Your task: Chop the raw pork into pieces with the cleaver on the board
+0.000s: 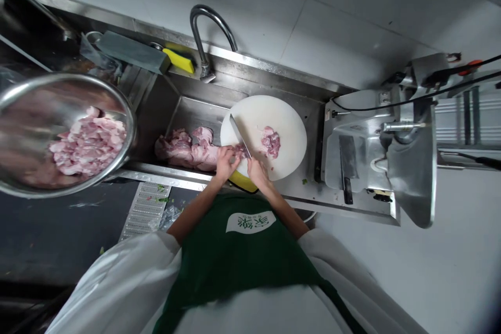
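A round white cutting board [289,130] lies across the right part of the sink. My right hand [257,173] is wrapped round the handle of a knife [239,134], whose blade slants up and left over the board. Just left of the blade, my left hand [227,163] presses with bent fingers on the end of a long piece of raw meat [188,154], which reaches back over the sink. A small heap of cut meat [271,142] sits on the board to the right of the knife. The knife's handle is mostly hidden in my fist.
At the left stands a large steel bowl [131,130] with chopped meat [92,143] in it. A curved faucet [201,36] rises behind the sink, near a yellow sponge-like block [179,60]. To the right is a metal slicer [410,151] with a cleaver [347,164] on it.
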`<act>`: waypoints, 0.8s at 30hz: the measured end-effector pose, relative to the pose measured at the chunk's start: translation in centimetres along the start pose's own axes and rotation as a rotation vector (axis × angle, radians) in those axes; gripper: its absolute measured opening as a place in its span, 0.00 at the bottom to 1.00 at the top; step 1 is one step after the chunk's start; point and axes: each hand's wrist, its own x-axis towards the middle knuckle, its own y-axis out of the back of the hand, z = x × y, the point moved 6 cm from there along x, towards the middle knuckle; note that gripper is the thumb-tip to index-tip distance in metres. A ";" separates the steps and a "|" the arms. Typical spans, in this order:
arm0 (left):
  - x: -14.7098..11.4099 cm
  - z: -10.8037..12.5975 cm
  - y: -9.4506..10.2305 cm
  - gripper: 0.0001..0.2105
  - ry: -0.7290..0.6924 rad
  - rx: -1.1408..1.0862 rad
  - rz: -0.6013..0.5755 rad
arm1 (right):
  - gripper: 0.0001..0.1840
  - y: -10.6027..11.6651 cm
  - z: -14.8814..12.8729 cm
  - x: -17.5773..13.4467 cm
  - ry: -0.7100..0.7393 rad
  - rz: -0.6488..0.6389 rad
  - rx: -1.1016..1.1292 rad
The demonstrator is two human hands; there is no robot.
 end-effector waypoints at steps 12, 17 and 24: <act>0.6 -0.7 -2.0 0.06 -0.107 0.022 -0.185 | 0.17 2.0 11.9 -1.1 -0.159 -0.100 0.273; -0.5 -1.5 2.4 0.05 0.006 -0.063 0.157 | 0.19 5.7 6.3 -2.8 -0.038 0.158 0.042; -0.6 -2.2 3.7 0.06 0.206 -0.023 0.239 | 0.24 -0.5 -2.9 -1.1 0.051 0.015 -0.047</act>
